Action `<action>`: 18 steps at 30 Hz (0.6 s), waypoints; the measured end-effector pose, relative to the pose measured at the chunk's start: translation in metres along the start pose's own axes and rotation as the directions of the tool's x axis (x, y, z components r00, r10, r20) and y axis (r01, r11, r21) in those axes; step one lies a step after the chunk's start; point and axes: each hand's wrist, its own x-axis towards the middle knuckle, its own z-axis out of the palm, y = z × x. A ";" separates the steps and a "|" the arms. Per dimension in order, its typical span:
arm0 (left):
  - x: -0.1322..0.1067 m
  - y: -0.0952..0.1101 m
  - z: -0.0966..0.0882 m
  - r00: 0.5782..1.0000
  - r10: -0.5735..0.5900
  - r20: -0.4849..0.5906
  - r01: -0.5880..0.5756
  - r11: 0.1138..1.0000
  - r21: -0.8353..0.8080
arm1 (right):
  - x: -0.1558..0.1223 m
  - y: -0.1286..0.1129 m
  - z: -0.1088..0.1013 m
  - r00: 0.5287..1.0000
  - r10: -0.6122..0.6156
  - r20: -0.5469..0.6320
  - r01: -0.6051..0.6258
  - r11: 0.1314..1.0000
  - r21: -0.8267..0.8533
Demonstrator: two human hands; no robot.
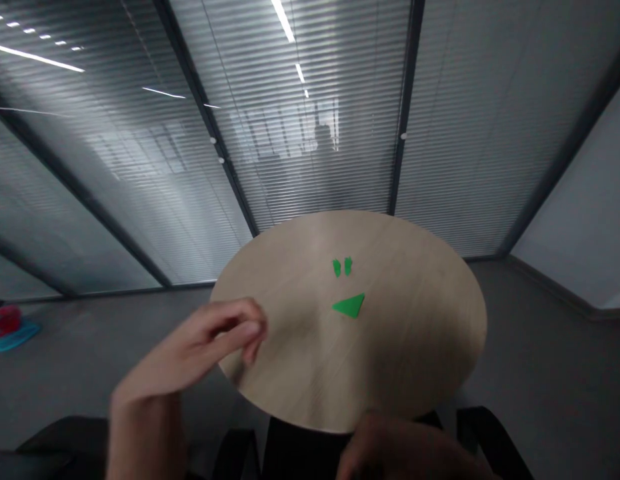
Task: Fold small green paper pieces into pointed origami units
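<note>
The left hand (190,353) is hovering, blurred, over the near-left rim of a round wood-veneer tabletop (415,333), its fingers loosely curling and grasping nothing. The right hand (405,453) is entering at the bottom edge, dark and cut off, so I cannot tell whether it is open or clenched. Out of reach of neither, a green triangular piece (349,306) is lying near the tabletop's middle, with two small green pieces (337,268) sitting side by side just beyond it. Black chairs (490,433) are standing at the near side. Far left, a red object (5,321) is resting on a teal mat (20,337) on the grey floor (540,333). Behind, a glass partition with slatted blinds (490,133) is showing a blurred person's silhouette (323,140).
</note>
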 end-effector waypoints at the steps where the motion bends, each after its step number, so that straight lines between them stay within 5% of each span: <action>1: 0.014 0.000 0.008 0.999 0.004 0.033 -0.005 1.000 0.007 | -0.005 -0.017 -0.011 1.000 -0.013 -0.001 0.013 1.000 0.013; 4: 0.061 -0.021 0.048 1.000 0.019 0.020 -0.020 0.998 0.064 | -0.010 -0.051 -0.051 0.986 0.076 -0.149 -0.070 0.997 0.044; 6: 0.088 -0.043 0.076 0.999 0.052 0.011 -0.052 0.993 0.103 | -0.006 -0.054 -0.085 0.928 0.081 -0.365 -0.096 0.995 -0.022; 7: 0.099 -0.053 0.089 0.997 0.071 0.032 -0.075 0.987 0.141 | -0.002 -0.050 -0.103 0.863 0.072 -0.500 -0.127 0.989 -0.076; 9: 0.116 -0.070 0.110 0.996 0.072 0.051 -0.081 0.975 0.206 | 0.006 -0.036 -0.140 0.646 -0.043 -0.762 -0.226 0.943 -0.246; 10: 0.122 -0.077 0.118 0.995 0.066 0.073 -0.081 0.970 0.230 | 0.011 -0.028 -0.156 0.571 -0.117 -0.813 -0.291 0.897 -0.333; 11: 0.127 -0.082 0.125 0.994 0.066 0.092 -0.086 0.967 0.241 | 0.015 -0.021 -0.170 0.557 -0.159 -0.815 -0.344 0.849 -0.401; 15: 0.139 -0.099 0.141 0.978 0.153 0.139 -0.170 0.978 0.122 | 0.028 -0.005 -0.192 0.738 -0.132 -0.661 -0.376 0.733 -0.566; 18: 0.143 -0.110 0.147 0.973 0.189 0.133 -0.198 0.978 0.063 | 0.035 -0.003 -0.191 0.788 -0.109 -0.606 -0.354 0.725 -0.591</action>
